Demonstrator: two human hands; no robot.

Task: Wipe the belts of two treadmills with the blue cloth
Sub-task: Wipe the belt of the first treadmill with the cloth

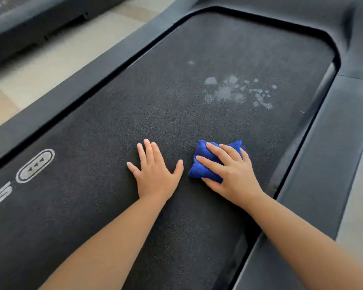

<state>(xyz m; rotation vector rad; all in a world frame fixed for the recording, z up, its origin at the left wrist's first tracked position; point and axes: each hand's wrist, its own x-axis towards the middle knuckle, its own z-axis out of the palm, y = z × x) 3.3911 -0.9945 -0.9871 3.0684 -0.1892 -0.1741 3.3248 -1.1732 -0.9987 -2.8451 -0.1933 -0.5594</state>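
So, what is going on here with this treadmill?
A person is wiping the treadmill belt. The right hand holds a bunched blue cloth down on it; the left hand lies flat beside, fingers spread. Pale splotches further up the belt are not yet wiped. Another treadmill shows at top left.

Belt (155, 105): charcoal black, fine pebbled grain throughout. Blotches (233, 92) on it: pale grey, irregular speckle. Cloth (205, 162) under my right hand (234, 173): saturated royal blue, uniform, no print. Oval logo (35, 165) on belt: silver-white, small dark triangles inside. Side rails (323, 164): plain dark grey. Floor (50, 65): beige and cream tiles.
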